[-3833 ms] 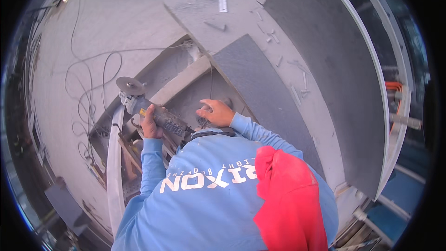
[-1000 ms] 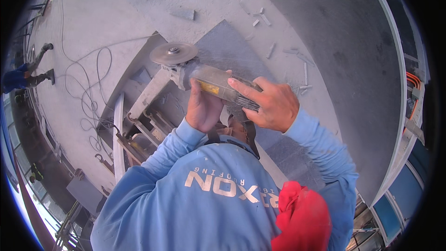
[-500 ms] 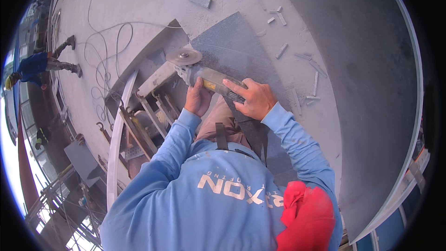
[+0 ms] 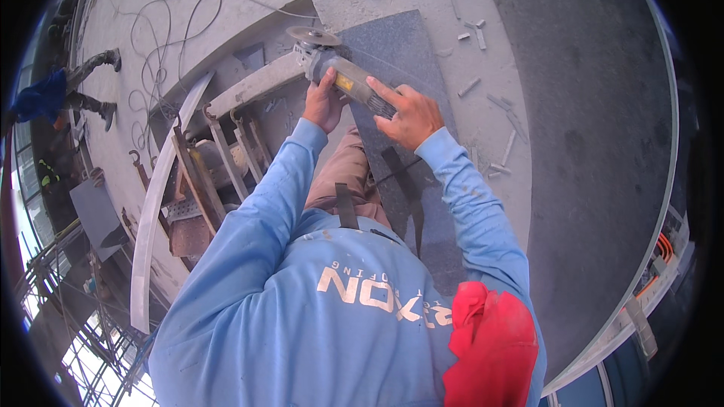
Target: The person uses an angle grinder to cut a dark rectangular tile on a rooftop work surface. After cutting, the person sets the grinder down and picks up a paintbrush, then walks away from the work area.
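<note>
My left hand (image 4: 324, 102) is closed around the front of an angle grinder (image 4: 351, 83), just behind its metal head. My right hand (image 4: 413, 117) wraps the rear of the grinder's body, its index finger stretched along the top. The grinder's round cutting disc (image 4: 314, 36) points away from me, near the left edge of a speckled dark grey slab (image 4: 400, 41). Whether the disc touches the slab cannot be made out. Dark grit lies on the slab beside the disc.
A concrete-coloured bar (image 4: 256, 87) and rusty hooked metal pieces (image 4: 226, 152) lie to the left. A cable (image 4: 162, 45) loops across the floor. Cut grey strips (image 4: 469, 87) are scattered to the right, before a large dark sheet (image 4: 596, 143). Another person (image 4: 64, 94) stands far left.
The view has shifted, and most surroundings sit higher or farther left. Both hands and the grinder have moved forward a little, away from my body. Their grip looks the same.
</note>
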Action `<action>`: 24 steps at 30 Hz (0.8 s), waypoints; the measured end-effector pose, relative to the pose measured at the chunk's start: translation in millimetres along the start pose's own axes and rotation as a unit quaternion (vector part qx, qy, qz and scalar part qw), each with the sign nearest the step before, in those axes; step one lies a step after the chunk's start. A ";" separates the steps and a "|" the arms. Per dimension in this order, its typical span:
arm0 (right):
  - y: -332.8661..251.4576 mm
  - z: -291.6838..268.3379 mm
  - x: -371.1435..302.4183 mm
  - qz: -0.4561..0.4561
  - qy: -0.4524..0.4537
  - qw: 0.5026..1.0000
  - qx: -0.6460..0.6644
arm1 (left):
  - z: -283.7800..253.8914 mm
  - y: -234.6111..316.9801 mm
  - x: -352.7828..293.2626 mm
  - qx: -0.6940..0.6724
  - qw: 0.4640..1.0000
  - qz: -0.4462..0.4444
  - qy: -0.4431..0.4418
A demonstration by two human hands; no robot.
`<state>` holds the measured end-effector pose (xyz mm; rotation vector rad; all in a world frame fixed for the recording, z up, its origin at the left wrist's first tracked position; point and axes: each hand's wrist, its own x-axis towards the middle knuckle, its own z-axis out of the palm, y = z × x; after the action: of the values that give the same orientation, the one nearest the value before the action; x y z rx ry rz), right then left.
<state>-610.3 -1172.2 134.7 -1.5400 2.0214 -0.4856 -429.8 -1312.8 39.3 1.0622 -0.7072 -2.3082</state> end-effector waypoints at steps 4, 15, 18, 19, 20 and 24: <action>-1.0 1.1 0.4 0.001 0.004 1.000 0.000 | -4.3 -5.6 3.6 0.009 1.000 0.014 0.000; 6.3 9.2 3.9 -0.015 0.012 1.000 0.015 | -13.6 -14.2 6.2 -0.008 0.999 0.031 -0.022; 5.4 8.4 4.7 -0.017 0.016 1.000 0.016 | -9.8 -12.7 3.4 -0.011 0.999 0.032 -0.010; 4.7 8.0 5.2 -0.017 0.017 1.000 0.013 | -9.1 -10.8 2.7 -0.014 0.999 0.034 -0.009; 4.6 7.7 5.4 -0.016 0.017 0.999 0.023 | -8.2 -10.1 2.2 -0.019 0.999 0.035 -0.012; 3.7 5.8 6.9 -0.009 0.006 0.999 0.046 | -4.7 -10.1 -0.7 -0.031 0.999 0.037 0.000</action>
<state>-611.0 -1177.5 126.5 -1.5050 1.9679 -0.5887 -427.9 -1306.0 30.6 0.9923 -0.6605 -2.2509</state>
